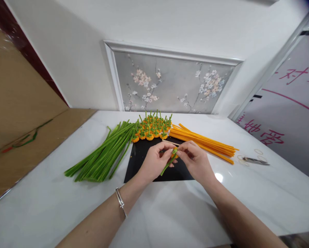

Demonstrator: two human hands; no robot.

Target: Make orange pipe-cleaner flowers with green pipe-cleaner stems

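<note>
A floral panel on a white wall, with cardboard to one side and a lettered board to the other.
Pale blossom sprays on thin branches spread over the grey floral panel (170, 86), edged by a white moulded frame (175, 51) on the white wall (170, 20). At left, brown cardboard (17, 89) borders a dark red strip (38, 58); a thin green cord (36, 132) lies on it. At right stands a whiteboard (294, 100) bearing pink Chinese characters (271, 137), its edge meeting the glossy white tabletop (40, 206).
</note>
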